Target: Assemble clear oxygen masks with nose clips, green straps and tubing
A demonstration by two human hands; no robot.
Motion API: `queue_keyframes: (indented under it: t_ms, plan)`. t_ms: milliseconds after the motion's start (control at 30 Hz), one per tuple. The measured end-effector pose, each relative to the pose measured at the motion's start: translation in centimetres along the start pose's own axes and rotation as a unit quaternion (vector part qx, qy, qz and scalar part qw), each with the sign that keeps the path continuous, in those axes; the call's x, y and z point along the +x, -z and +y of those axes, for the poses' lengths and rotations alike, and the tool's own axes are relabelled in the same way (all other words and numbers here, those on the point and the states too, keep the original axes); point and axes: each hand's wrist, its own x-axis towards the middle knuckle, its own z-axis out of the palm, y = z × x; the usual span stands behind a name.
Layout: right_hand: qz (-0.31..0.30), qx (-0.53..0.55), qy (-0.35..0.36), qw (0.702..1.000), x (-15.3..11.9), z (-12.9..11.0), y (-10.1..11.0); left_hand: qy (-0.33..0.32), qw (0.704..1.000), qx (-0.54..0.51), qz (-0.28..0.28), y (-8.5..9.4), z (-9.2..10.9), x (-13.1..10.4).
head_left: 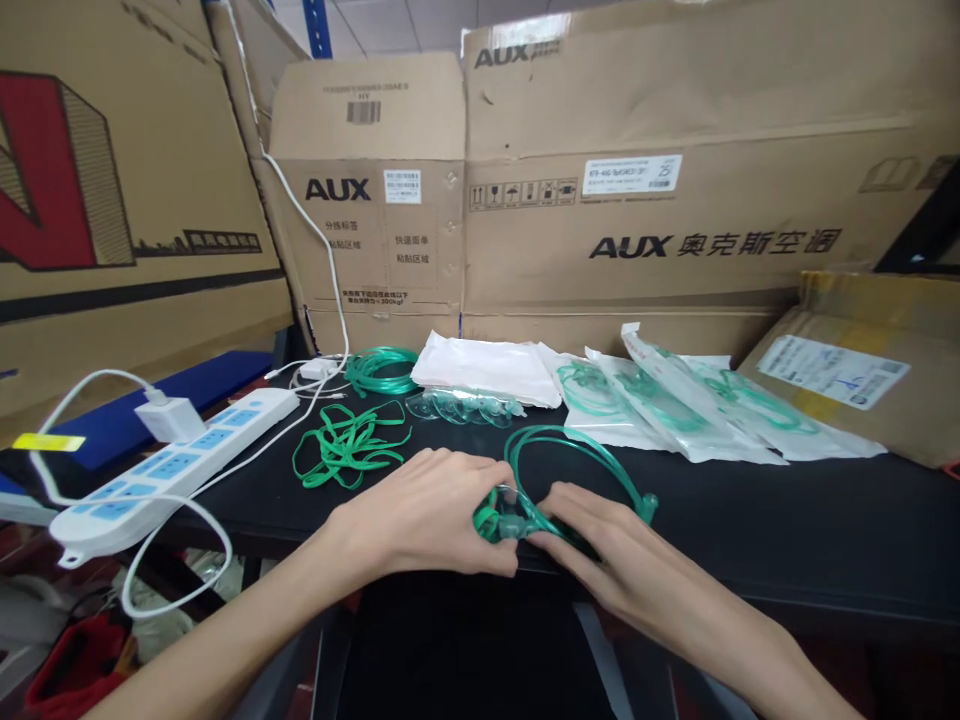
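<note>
My left hand (439, 512) is closed around a small clear oxygen mask (513, 524) with a green elastic strap (486, 516) bunched inside its grip. From the mask's connector a green tube (559, 431) loops back over the black table and ends in a fitting (649, 505). My right hand (592, 540) pinches the tube close to the mask; its fingertips are partly hidden. Behind my left hand lie a tangle of green elastic straps (349, 447) and a row of clear masks (469, 407).
Coiled green tubing (381, 371), white pouches (487, 368) and sealed packs (664, 400) with green tubing line the back. A white power strip (176, 465) with cables stands at left. Large cartons (645, 230) wall off the rear; a taped box (847, 360) sits at right.
</note>
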Motion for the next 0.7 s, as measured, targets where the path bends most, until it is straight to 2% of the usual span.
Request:
queue_keyframes:
  t_ms: [100,300,500,700]
  plan:
    - [0.017,-0.012,0.033,0.999,-0.1,0.5,-0.6,0.009,1.000,0.017,-0.003,-0.4,0.1,0.2]
    - [-0.023,0.046,0.012,0.999,-0.4,1.9,-1.3,0.017,0.999,-0.038,0.016,-2.8,-0.3,0.6]
    - [0.003,0.053,0.011,0.999,-0.4,1.5,-1.4,0.021,0.997,-0.073,0.019,-3.8,-0.9,0.0]
    - [-0.063,0.069,0.000,0.996,-0.3,0.5,-0.2,0.018,0.999,-0.020,0.031,-4.7,-0.6,-1.5]
